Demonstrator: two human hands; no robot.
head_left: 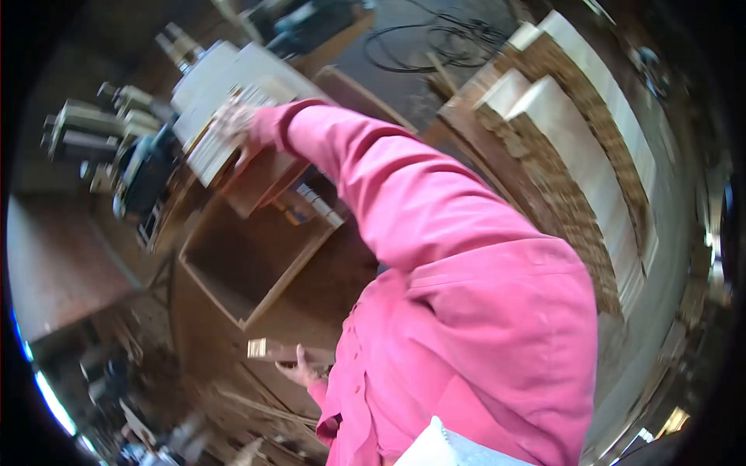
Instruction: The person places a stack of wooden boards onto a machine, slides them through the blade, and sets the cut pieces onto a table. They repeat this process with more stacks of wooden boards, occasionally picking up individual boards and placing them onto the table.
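Note:
My right hand [235, 124], at the end of a long pink sleeve, reaches to the pale flat top of a machine [206, 85]. Its fingers are smeared by motion over the near edge of that top, beside some small light pieces [260, 95]; I cannot tell whether it grips any of them. Lower down, close to the front of the pink shirt, my left hand [299, 368] is closed around a wooden block [268, 349] whose pale end points left. An open wooden box [256, 307] lies between the two hands, below the machine.
Stacked wooden pieces with pale tops [556, 132] stand at the right beside my arm. Black cable [435, 35] coils on the floor at the top. Motor parts [144, 175] jut out left of the machine, and a broad brownish panel [66, 264] stands at far left.

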